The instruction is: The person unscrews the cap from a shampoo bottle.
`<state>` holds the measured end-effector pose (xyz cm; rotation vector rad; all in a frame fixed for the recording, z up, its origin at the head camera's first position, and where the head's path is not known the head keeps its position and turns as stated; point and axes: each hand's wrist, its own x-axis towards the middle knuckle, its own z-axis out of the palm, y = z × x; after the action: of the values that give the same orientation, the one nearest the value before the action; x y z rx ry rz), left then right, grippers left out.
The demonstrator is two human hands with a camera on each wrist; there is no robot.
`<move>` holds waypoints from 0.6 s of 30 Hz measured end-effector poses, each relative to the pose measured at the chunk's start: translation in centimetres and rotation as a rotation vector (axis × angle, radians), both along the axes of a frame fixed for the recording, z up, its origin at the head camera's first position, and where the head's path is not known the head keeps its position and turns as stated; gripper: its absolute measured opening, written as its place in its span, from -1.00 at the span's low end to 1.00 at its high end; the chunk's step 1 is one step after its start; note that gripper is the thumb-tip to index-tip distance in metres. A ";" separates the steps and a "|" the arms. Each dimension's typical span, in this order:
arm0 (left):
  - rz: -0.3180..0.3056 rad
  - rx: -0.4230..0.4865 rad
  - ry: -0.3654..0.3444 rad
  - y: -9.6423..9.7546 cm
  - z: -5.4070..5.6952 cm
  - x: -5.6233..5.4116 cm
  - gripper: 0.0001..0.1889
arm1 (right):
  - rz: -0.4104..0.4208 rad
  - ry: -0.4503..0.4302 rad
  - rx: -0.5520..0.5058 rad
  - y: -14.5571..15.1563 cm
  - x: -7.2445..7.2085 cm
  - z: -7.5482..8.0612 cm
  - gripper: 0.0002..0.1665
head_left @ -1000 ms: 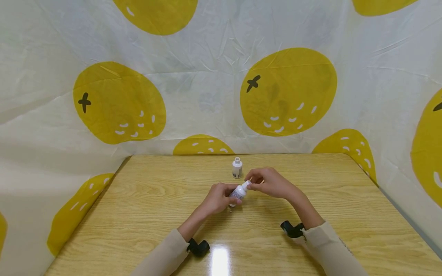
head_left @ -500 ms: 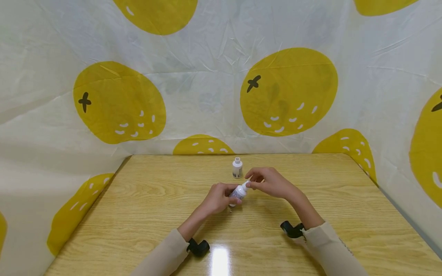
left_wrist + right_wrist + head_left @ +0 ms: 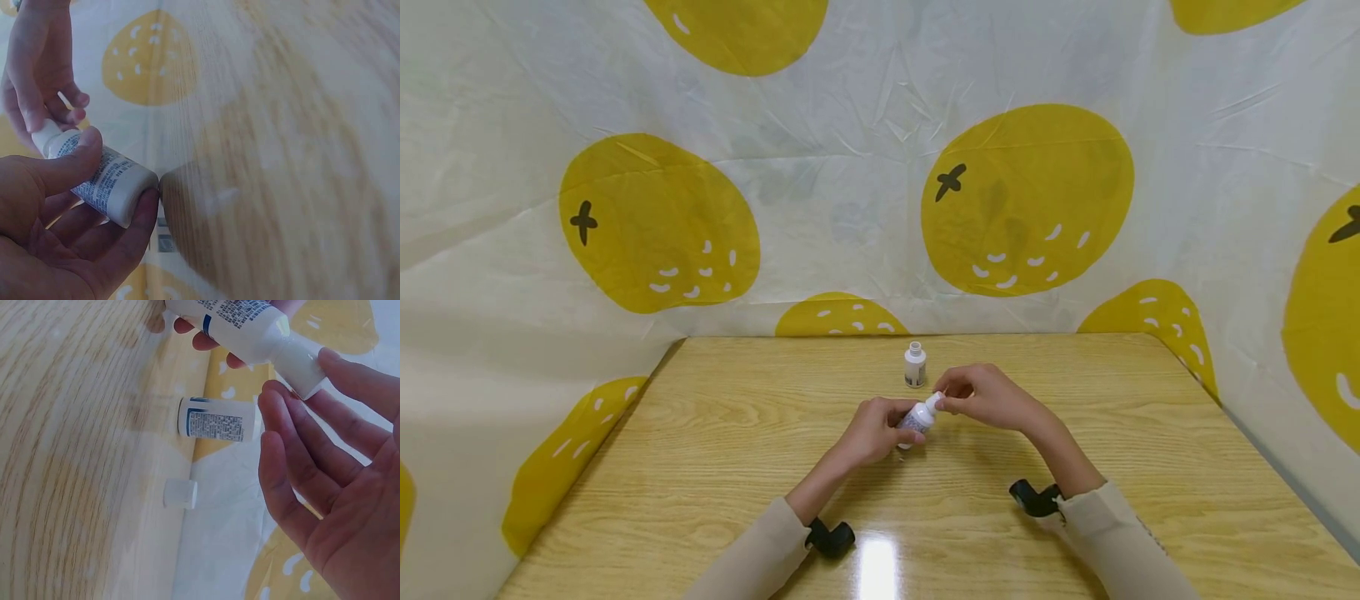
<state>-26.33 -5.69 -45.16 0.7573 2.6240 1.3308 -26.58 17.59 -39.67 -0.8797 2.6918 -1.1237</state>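
My left hand (image 3: pixel 872 432) grips a white plastic bottle (image 3: pixel 916 423) with small printed text, tilted up toward the right. In the left wrist view the thumb lies along the bottle's printed side (image 3: pixel 103 178), and the fingers curl under its base. A white cap (image 3: pixel 300 367) sits on the bottle's neck. My right hand (image 3: pixel 988 398) pinches this cap between thumb and fingertips, its other fingers bent loosely. Behind the hands, a second white bottle (image 3: pixel 915 368) stands upright with its neck uncovered.
A loose white cap (image 3: pixel 180 494) lies on the wooden table (image 3: pixel 760 392) near the standing bottle; the right hand hides it in the head view. A white cloth with yellow fruit prints (image 3: pixel 850 208) hangs behind the table and along its sides.
The right fingers loosened and lifted slightly at the cap half a second ago, and now they close on it again. The left hand and both bottles stay nearly in place.
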 end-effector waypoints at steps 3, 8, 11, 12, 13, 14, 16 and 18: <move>0.002 0.000 -0.004 0.0 0.0 0.0 -0.63 | 0.020 0.017 0.005 0.1 0.0 0.1 -0.78; 0.002 -0.005 -0.008 0.0 0.1 0.0 -0.64 | 0.034 0.047 0.008 0.1 0.0 0.2 -0.79; 0.006 -0.006 -0.012 0.0 0.1 0.0 -0.64 | 0.018 0.040 -0.001 -0.1 0.0 0.2 -0.79; 0.007 -0.007 -0.014 0.0 0.1 0.0 -0.64 | 0.012 0.038 -0.003 -0.1 0.0 0.2 -0.78; 0.007 -0.007 -0.014 0.0 0.1 0.0 -0.63 | 0.008 0.038 -0.006 -0.2 0.0 0.1 -0.77; 0.008 -0.006 -0.014 0.0 0.1 0.0 -0.63 | 0.001 0.043 -0.005 -0.2 0.0 0.1 -0.76; 0.007 -0.002 -0.014 0.0 0.2 0.0 -0.62 | -0.013 0.048 -0.002 -0.2 0.0 0.1 -0.74; 0.007 0.001 -0.016 0.0 0.2 0.0 -0.62 | -0.020 0.043 0.001 -0.2 -0.1 0.0 -0.73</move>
<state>-26.28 -5.74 -44.97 0.7352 2.6166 1.3339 -26.65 17.36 -39.64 -0.8888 2.7413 -1.1193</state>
